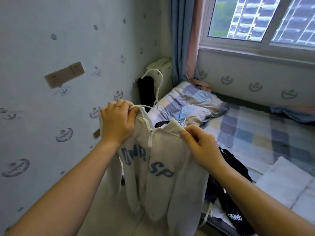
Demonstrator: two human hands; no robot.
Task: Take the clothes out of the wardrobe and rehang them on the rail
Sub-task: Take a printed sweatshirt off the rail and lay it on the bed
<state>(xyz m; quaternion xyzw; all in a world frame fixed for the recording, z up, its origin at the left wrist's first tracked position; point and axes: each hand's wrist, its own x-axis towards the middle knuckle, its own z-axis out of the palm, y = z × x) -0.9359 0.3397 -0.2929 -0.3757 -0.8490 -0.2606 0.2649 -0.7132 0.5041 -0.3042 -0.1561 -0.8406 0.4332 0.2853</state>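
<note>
While a bed (pixel 255 133) in blue-checked sheets fills the corner under the window, a pale grey zip-up hoodie with blue lettering (pixel 163 167) hangs in the air beside it, near a heap of black clothes (pixel 233 184). The left hand (pixel 117 123) grips one shoulder together with a white wire hanger (pixel 157 93); the right hand (pixel 202 147) pinches the other shoulder.

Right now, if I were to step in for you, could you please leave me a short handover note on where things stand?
Left hand: grips one shoulder of the grey hoodie together with an arm of the white hanger.
Right hand: fingers pinch the hoodie's other shoulder; whether that side sits on the hanger is hidden.
Dark clothes lie on the bed.
Done: hoodie in hand, hanger at least partly in.
Left: seat it and hang it; neither rail nor wardrobe is in view.
</note>
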